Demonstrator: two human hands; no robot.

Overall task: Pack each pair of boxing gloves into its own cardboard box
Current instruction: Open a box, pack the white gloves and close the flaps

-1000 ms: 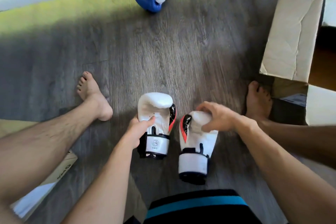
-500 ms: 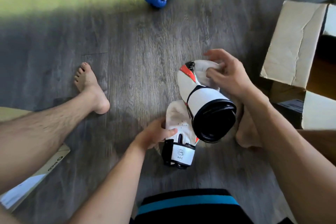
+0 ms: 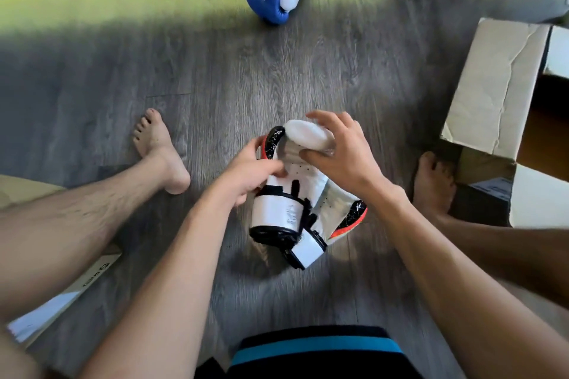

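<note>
Both my forearms reach forward over the grey wood floor (image 3: 215, 77), meeting between my bare feet. My left hand (image 3: 251, 171) curls around the side of the upper white boxing glove (image 3: 278, 206), fingers closed on it. My right hand (image 3: 340, 149) wraps the padded end of the pair from above, thumb underneath. The second white glove (image 3: 335, 218) lies pressed beneath the first. The open cardboard box (image 3: 495, 86) sits to my right, apart from the gloves.

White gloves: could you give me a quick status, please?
Left hand and right hand grip the stacked white gloves. Open cardboard box right, unobstructed.
</note>
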